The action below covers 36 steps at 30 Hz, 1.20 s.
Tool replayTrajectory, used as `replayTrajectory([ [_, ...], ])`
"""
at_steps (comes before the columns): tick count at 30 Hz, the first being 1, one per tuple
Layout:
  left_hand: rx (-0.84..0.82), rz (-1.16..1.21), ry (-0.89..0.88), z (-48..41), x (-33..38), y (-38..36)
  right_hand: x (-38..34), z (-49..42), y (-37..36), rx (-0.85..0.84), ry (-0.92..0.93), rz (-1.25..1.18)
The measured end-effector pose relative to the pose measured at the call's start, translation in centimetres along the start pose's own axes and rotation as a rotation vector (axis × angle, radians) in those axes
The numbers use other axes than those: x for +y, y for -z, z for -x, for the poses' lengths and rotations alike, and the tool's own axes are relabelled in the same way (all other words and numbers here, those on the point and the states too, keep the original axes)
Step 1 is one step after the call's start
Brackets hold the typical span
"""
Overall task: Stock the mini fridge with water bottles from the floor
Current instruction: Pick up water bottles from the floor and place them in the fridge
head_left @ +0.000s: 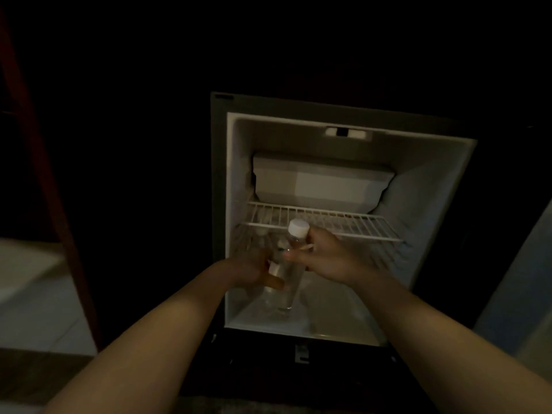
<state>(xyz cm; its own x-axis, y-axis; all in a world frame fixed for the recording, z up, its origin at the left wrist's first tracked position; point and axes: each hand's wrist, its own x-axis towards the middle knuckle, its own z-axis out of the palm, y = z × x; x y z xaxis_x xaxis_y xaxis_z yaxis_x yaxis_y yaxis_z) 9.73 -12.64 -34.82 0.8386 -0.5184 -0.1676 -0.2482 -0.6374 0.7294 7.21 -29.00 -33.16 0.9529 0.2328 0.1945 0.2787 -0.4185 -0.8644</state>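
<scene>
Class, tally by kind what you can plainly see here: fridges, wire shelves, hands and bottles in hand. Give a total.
Fridge: 1
Shelf: 1
Hands: 2, left hand and right hand
Bottle in hand: 1
Total: 5
Dim shapes behind are too dark to count.

Fridge (pixel 236 174) open, right of centre; door (pixel 522 279) swung out at far right. Inside: freezer box (pixel 322 186) at top back, wire shelf (pixel 343 224) just below it, spanning full width. Bottle (pixel 286 276) upright before shelf's front edge, left of middle, cap above shelf level, base down in lower compartment; contact with fridge floor unclear. Left hand (pixel 251 270) on bottle's left side, lower; right hand (pixel 325 258) on its right, near neck. More bottles (pixel 263 237) under shelf, back left, blurred. Post (pixel 44 174) far left.
</scene>
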Motion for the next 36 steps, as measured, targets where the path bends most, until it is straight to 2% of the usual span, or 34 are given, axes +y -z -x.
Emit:
replayTrajectory([
  [3, -0.047, -0.059, 0.064, -1.0, -1.8, -0.6, 3.1, -0.9, -0.6, 0.067, -0.025, 0.053],
  [8, -0.111, 0.035, 0.143, -2.6, -4.4, -2.8, 7.3, -2.1, -1.0, 0.189, -0.114, 0.060],
  [14, -0.120, 0.048, 0.142, -4.3, -5.4, -4.2, 10.0, -3.7, -2.8, 0.268, -0.132, 0.105],
  [21, -0.019, 0.350, 0.291, -5.2, -7.2, -4.7, 12.0, -4.9, -3.7, 0.339, -0.140, -0.023],
  [24, 0.002, 0.455, 0.325, -5.3, -7.2, -5.1, 13.8, -3.9, -4.0, 0.290, -0.231, -0.050],
  [27, -0.009, 0.493, 0.369, -5.7, -7.1, -5.4, 15.3, -2.7, -4.4, 0.228, -0.270, 0.005],
  [36, 0.141, 0.811, 0.396, -6.6, -6.9, -7.3, 15.2, -3.5, -5.2, 0.347, -0.283, 0.065],
])
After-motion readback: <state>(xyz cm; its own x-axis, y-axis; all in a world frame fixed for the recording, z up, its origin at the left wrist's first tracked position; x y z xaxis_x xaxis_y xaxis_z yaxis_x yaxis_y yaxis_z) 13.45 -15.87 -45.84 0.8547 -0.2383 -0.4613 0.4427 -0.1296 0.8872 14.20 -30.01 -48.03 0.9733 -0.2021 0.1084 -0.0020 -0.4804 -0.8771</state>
